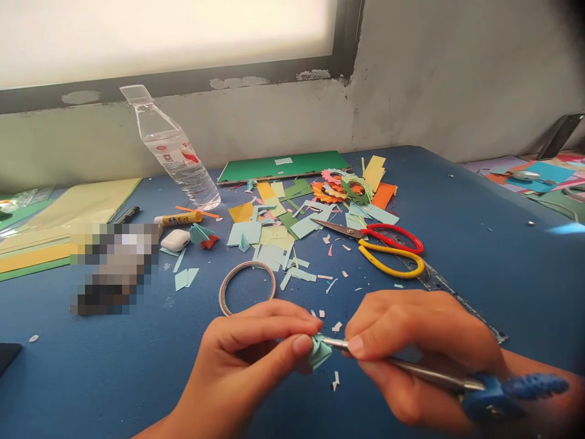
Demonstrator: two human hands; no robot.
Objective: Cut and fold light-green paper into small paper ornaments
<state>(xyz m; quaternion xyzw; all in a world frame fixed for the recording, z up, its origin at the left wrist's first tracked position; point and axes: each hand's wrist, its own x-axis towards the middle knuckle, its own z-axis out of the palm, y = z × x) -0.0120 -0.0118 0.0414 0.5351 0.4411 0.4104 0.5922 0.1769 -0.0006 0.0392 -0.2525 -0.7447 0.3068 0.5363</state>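
Between the thumb and fingers of my left hand (256, 353) is a small folded light-blue paper piece (321, 353). My right hand (411, 347) grips a metal drawing compass (427, 371) with a blue ridged head. Its narrow end touches the paper piece; the very tip is hard to make out among the folds. Behind my left hand lies a roll of tape (222, 297), partly covered by the fingers. Red-and-yellow-handled scissors (388, 259) rest beyond my right hand, beside a clear ruler (461, 299).
Paper scraps (269, 244) and several curled paper rings (340, 186) litter the blue table (173, 372). At the left are a water bottle (178, 158), glue stick (178, 218), white case (175, 240), folded blue-and-red paper (202, 235) and paper sheets (91, 201). A green board (256, 169) lies by the wall.
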